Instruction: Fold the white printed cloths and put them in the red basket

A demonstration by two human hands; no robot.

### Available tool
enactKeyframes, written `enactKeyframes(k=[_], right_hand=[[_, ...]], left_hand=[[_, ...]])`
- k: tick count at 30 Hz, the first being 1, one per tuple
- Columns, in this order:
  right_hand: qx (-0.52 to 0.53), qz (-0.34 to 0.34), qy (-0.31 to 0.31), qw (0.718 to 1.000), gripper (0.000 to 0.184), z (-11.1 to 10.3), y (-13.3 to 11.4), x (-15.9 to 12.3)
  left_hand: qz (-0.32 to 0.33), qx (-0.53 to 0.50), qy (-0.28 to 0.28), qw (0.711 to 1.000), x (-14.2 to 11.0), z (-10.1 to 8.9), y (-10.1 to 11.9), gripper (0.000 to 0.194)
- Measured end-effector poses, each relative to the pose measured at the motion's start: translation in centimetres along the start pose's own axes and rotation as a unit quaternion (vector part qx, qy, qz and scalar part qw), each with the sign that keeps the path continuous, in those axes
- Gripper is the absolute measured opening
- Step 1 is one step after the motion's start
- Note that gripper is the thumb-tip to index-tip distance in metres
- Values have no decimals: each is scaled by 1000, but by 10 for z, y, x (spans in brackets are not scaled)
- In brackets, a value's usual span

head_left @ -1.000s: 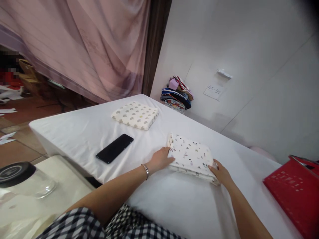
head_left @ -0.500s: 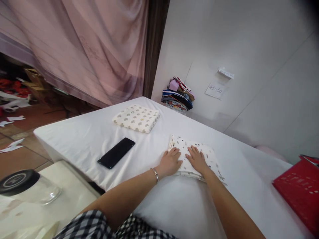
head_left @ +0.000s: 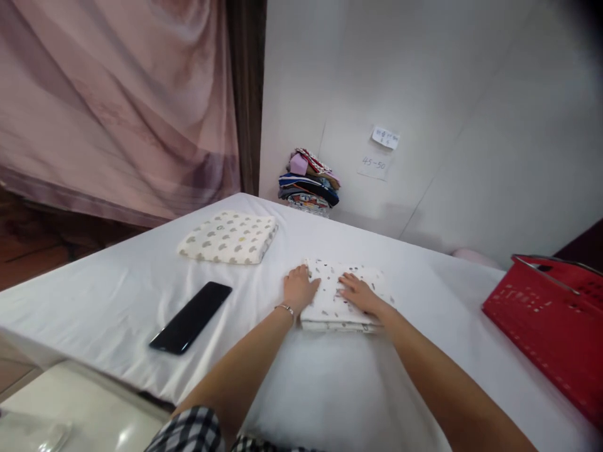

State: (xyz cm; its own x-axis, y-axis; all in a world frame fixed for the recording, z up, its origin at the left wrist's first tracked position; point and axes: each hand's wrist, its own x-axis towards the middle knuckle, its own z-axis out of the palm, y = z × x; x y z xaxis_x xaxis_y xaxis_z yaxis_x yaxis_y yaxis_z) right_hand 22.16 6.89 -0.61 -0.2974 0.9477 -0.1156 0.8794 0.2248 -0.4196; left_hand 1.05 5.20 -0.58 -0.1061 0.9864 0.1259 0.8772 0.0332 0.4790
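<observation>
A folded white cloth (head_left: 330,307) with small dark prints lies on the white-covered table (head_left: 424,351) in front of me. My left hand (head_left: 299,289) rests at the cloth's left edge, fingers stretched out, thumb on the top layer. On the upper middle of the cloth my right hand (head_left: 360,294) lies flat with its fingers spread. Neither hand grips anything. Farther back on the left sits a second folded cloth (head_left: 230,237), cream with grey prints.
A black phone (head_left: 191,319) lies left of my left arm. At the right edge stands a red plastic basket (head_left: 541,326) with a metal handle. A stack of folded fabrics (head_left: 308,182) rises behind the table by the wall. A pink curtain (head_left: 117,113) hangs at the back left.
My left hand has slid from the cloth's top to its left edge. My right hand stays on the cloth, which now lies squarer to me. The view has turned right.
</observation>
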Motion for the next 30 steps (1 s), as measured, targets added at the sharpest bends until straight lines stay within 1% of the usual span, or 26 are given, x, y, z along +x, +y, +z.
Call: enactKeyframes(k=[2, 4, 5, 8, 11, 15, 17, 18, 20, 22, 23, 24, 25, 27, 29, 30], right_hand=[[46, 43, 51, 997, 52, -15, 14, 1], [72, 112, 117, 984, 54, -28, 35, 0], [84, 147, 139, 976, 56, -34, 46, -2], [133, 226, 152, 953, 65, -41, 76, -9], [198, 262, 140, 934, 68, -41, 92, -13], [294, 271, 104, 911, 67, -45, 94, -10], [335, 267, 70, 901, 60, -50, 92, -9], [362, 268, 45, 892, 55, -52, 91, -8], [430, 276, -12, 860, 46, -57, 90, -9], [496, 287, -59, 817, 42, -59, 90, -10], [520, 290, -73, 800, 41, -59, 89, -11], [536, 289, -81, 789, 41, -58, 89, -12], [548, 283, -84, 783, 40, -57, 88, -13], [563, 259, -69, 782, 37, -54, 85, -15], [569, 224, -24, 791, 35, -55, 81, -17], [569, 208, 1, 795, 37, -56, 79, -19]], left_hand=[[1, 4, 5, 1000, -2, 2, -2, 55], [-8, -3, -2, 1000, -5, 2, -3, 57], [-13, -9, -8, 1000, -6, 1, -3, 57], [-28, -21, -26, 999, -7, -3, -1, 57], [-44, -49, -47, 997, -3, -7, -1, 56], [-76, -124, -87, 986, 4, -10, -5, 54], [-92, -157, -113, 977, 6, -11, -9, 56], [-97, -168, -123, 973, 7, -12, -10, 58], [-103, -174, -133, 970, 8, -13, -13, 63], [-108, -161, -131, 972, 8, -15, -14, 69], [-109, -151, -129, 974, 7, -16, -14, 71], [-109, -139, -128, 976, 6, -17, -14, 73], [-108, -126, -126, 978, 5, -17, -14, 74], [-100, -108, -120, 982, 2, -17, -12, 74], [-91, -106, -114, 983, -1, -17, -11, 73], [-91, -112, -113, 983, -2, -17, -10, 74]])
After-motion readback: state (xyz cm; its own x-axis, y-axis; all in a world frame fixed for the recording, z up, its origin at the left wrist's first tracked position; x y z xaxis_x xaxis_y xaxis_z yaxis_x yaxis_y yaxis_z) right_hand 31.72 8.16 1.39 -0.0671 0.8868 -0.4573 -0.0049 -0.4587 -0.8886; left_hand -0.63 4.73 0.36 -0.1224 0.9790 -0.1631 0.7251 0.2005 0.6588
